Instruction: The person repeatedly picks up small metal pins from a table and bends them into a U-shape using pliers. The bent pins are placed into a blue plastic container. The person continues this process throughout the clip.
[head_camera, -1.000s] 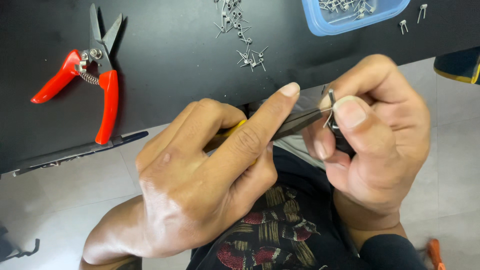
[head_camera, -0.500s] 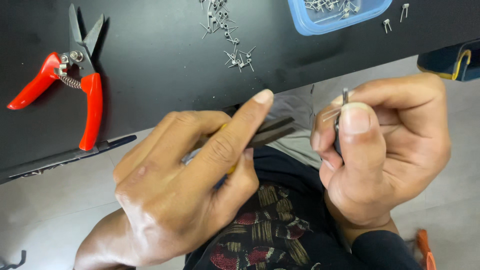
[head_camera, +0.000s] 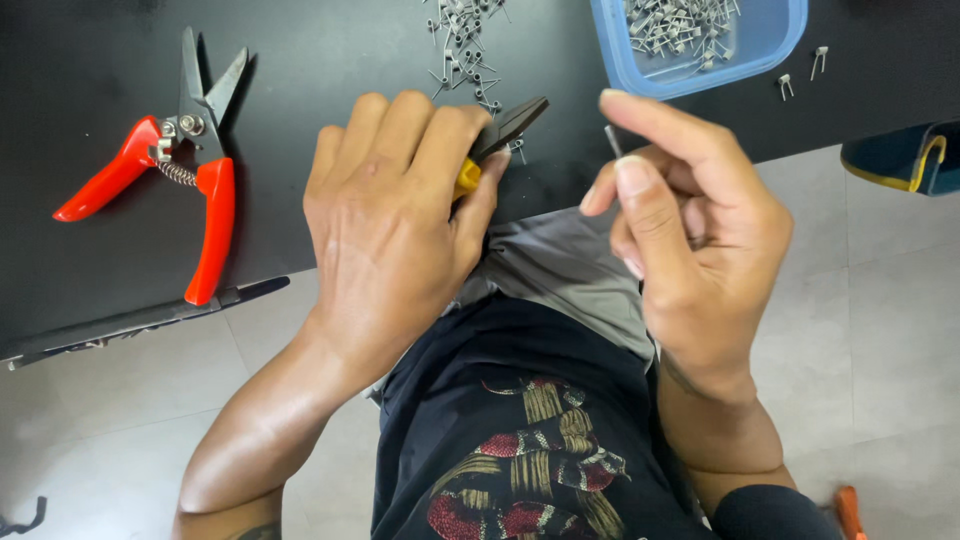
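Bright, even daylight from above; soft shadows under the shears (head_camera: 175, 170); sharp focus; no glare on the dark table (head_camera: 330, 50)

I find no label, sign or screen anywhere in view. The one item I can count as packaging is a shallow blue plastic tub (head_camera: 700, 45) with rounded corners, standing at the far edge of the black bench (head_camera: 330, 60). It is open-topped, cut off by the upper frame edge, and holds small grey metal pieces.
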